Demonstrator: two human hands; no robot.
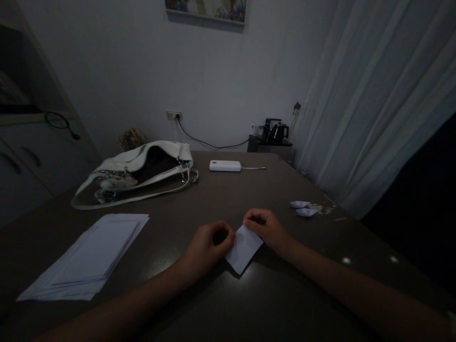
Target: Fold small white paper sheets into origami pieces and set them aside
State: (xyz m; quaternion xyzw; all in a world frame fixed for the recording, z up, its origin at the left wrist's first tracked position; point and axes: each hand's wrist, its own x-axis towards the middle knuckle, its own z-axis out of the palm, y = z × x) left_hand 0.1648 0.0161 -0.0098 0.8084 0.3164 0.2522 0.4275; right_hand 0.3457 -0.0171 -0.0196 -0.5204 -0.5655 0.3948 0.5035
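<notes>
A small folded piece of white paper is held just above or on the dark table, one corner pointing toward me. My left hand pinches its left edge between thumb and fingers. At the upper corner, my right hand grips the paper with thumb and bent fingertips. The fingertips hide parts of the paper's far edges. To the right lie two small folded paper boats, a farther one and a nearer one.
A stack of white paper sheets lies at the left. Behind it rests an open white handbag with its strap looped forward. A white power bank with a short cable lies at the back. A curtain hangs along the right.
</notes>
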